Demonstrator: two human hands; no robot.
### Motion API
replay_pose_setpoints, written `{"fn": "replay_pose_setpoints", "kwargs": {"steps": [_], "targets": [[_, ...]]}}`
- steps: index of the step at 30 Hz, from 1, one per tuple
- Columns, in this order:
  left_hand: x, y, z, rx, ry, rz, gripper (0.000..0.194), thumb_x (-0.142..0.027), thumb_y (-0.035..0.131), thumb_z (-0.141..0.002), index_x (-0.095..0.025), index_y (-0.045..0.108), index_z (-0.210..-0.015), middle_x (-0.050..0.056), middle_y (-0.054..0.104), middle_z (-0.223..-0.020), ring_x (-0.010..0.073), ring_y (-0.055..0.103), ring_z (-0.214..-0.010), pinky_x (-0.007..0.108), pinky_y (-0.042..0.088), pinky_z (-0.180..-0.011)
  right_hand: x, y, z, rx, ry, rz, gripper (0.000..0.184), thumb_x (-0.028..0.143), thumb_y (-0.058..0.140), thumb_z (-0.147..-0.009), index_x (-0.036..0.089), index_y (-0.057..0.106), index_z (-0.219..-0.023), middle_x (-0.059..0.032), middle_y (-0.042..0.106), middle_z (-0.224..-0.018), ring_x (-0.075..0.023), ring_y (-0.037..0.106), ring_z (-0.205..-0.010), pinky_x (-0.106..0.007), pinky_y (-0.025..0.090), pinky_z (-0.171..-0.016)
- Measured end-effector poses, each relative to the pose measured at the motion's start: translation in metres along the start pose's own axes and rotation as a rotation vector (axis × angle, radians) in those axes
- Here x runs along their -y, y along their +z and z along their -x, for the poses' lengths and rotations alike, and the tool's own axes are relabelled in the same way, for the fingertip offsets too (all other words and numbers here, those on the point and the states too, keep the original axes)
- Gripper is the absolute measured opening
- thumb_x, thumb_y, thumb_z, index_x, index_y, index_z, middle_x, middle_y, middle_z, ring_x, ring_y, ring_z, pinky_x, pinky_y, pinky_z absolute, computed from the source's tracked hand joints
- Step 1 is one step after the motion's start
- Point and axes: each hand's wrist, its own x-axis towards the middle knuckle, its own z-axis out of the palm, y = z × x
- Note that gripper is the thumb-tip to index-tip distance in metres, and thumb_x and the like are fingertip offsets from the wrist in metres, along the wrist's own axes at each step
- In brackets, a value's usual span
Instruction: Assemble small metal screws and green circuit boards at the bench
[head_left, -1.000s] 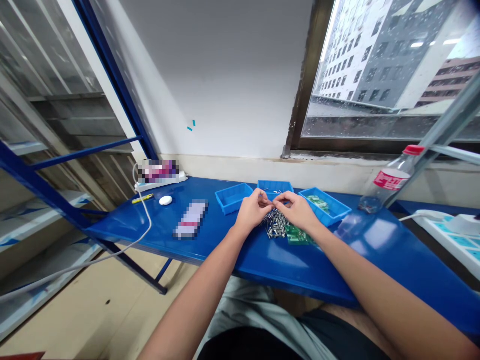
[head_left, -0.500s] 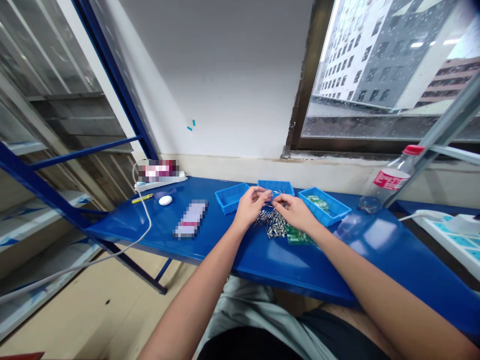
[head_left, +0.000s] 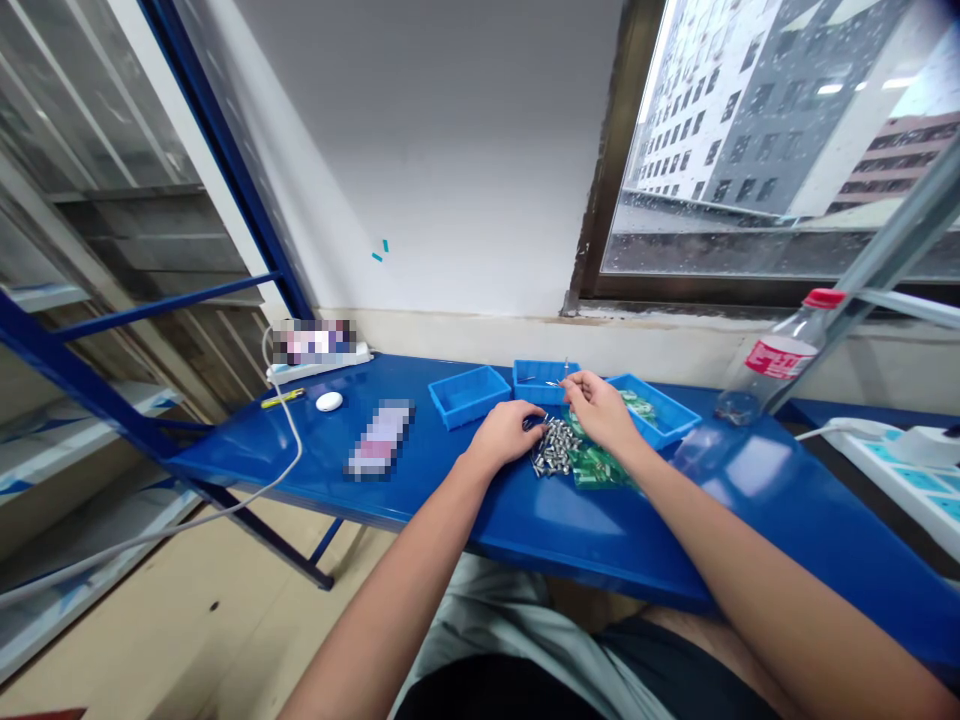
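Note:
My right hand (head_left: 598,408) is pinched on a blind rivet, a thin metal piece whose tip points up above the fingers, close to the front of the middle blue tray (head_left: 546,372). My left hand (head_left: 507,432) rests at the left side of a heap of silvery blind rivets (head_left: 553,448). Its thumb and forefinger are curved and apart, touching the heap's edge. Green boards or packets (head_left: 600,468) lie right of the heap, partly under my right wrist. A few thin metal pieces lie in the middle tray.
A left blue tray (head_left: 469,396) and a right blue tray (head_left: 660,420) with green pieces flank the middle one. A bottle (head_left: 777,360) and a power strip (head_left: 885,470) stand right. A blurred-out phone-like object (head_left: 381,438), white oval object (head_left: 328,401) and yellow cutter (head_left: 282,398) lie left.
My hands were together above the heap and have separated. The right one moved up and rightward to the middle tray with the rivet; the left one came down to the heap.

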Motion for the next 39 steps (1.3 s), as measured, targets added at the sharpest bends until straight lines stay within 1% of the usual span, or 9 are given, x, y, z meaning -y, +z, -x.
{"fn": "replay_pose_setpoints", "kwargs": {"steps": [5,8,11,15,21,28,31,34,39], "targets": [[0.001,-0.001,-0.001,0.004,-0.020,0.012,0.024,-0.026,0.067,-0.090,-0.021,0.080,-0.110,0.006,0.079,-0.113,0.0219,0.073,-0.102,0.031,0.056,-0.095,-0.004,0.000,-0.005,0.008,0.031,0.062,0.029,0.047,0.056,-0.092,0.021,0.069,-0.090,-0.0050,0.075,-0.076,-0.0217,0.069,-0.069,-0.032,0.052,-0.067],[0.002,0.000,-0.001,-0.012,-0.017,0.064,0.023,-0.023,0.068,-0.088,-0.022,0.080,-0.107,0.005,0.080,-0.110,0.0220,0.075,-0.101,0.031,0.056,-0.094,-0.006,-0.001,-0.007,0.000,0.093,0.123,0.038,0.054,0.057,-0.092,0.021,0.072,-0.080,-0.0052,0.074,-0.067,-0.0216,0.066,-0.059,-0.032,0.050,-0.060],[0.002,0.001,-0.001,-0.030,-0.035,0.126,0.021,-0.020,0.069,-0.085,-0.022,0.080,-0.103,0.004,0.081,-0.104,0.0220,0.076,-0.096,0.032,0.058,-0.091,-0.007,-0.002,-0.006,-0.016,0.072,0.127,0.048,0.063,0.055,-0.092,0.022,0.073,-0.077,-0.0060,0.073,-0.064,-0.0216,0.065,-0.054,-0.032,0.048,-0.055],[0.002,0.002,0.000,-0.044,-0.064,0.167,0.018,-0.016,0.069,-0.082,-0.021,0.079,-0.096,0.003,0.082,-0.098,0.0209,0.077,-0.091,0.031,0.058,-0.086,-0.002,-0.002,-0.002,-0.002,0.036,0.134,0.048,0.065,0.055,-0.092,0.022,0.073,-0.079,-0.0050,0.074,-0.065,-0.0204,0.065,-0.054,-0.031,0.048,-0.054],[-0.001,0.001,-0.001,-0.123,-0.055,0.170,0.017,-0.013,0.068,-0.081,-0.021,0.075,-0.095,0.003,0.080,-0.093,0.0215,0.074,-0.090,0.033,0.057,-0.089,0.003,0.000,0.004,0.032,0.013,0.119,0.039,0.057,0.059,-0.093,0.022,0.070,-0.081,-0.0050,0.075,-0.069,-0.0221,0.069,-0.061,-0.033,0.052,-0.062],[-0.005,-0.004,-0.003,-0.287,-0.026,0.252,0.025,-0.020,0.058,-0.096,-0.019,0.070,-0.118,0.009,0.074,-0.107,0.0220,0.069,-0.098,0.036,0.056,-0.092,0.008,0.002,0.009,0.039,-0.071,0.064,0.027,0.046,0.061,-0.094,0.021,0.072,-0.095,-0.0052,0.077,-0.084,-0.0226,0.073,-0.078,-0.036,0.057,-0.077],[-0.005,-0.004,-0.004,-0.307,-0.043,0.327,0.025,-0.023,0.056,-0.099,-0.019,0.069,-0.119,0.010,0.071,-0.115,0.0212,0.069,-0.099,0.035,0.057,-0.091,0.015,0.002,0.013,0.046,-0.123,0.082,0.024,0.042,0.062,-0.093,0.021,0.073,-0.099,-0.0057,0.077,-0.091,-0.0221,0.072,-0.081,-0.037,0.057,-0.080],[-0.004,-0.003,-0.004,-0.317,-0.059,0.418,0.027,-0.027,0.054,-0.101,-0.020,0.068,-0.122,0.010,0.070,-0.120,0.0200,0.070,-0.098,0.033,0.058,-0.088,0.020,0.002,0.015,0.065,-0.140,0.060,0.023,0.040,0.062,-0.093,0.022,0.073,-0.103,-0.0065,0.078,-0.097,-0.0224,0.072,-0.084,-0.037,0.058,-0.078],[-0.001,0.000,-0.005,-0.297,-0.079,0.561,0.029,-0.024,0.066,-0.094,-0.021,0.069,-0.122,0.009,0.074,-0.113,0.0207,0.072,-0.099,0.035,0.060,-0.090,0.022,0.001,0.015,0.099,-0.193,0.080,0.022,0.035,0.061,-0.094,0.022,0.074,-0.107,-0.0087,0.076,-0.106,-0.0232,0.072,-0.090,-0.036,0.058,-0.074]]}}
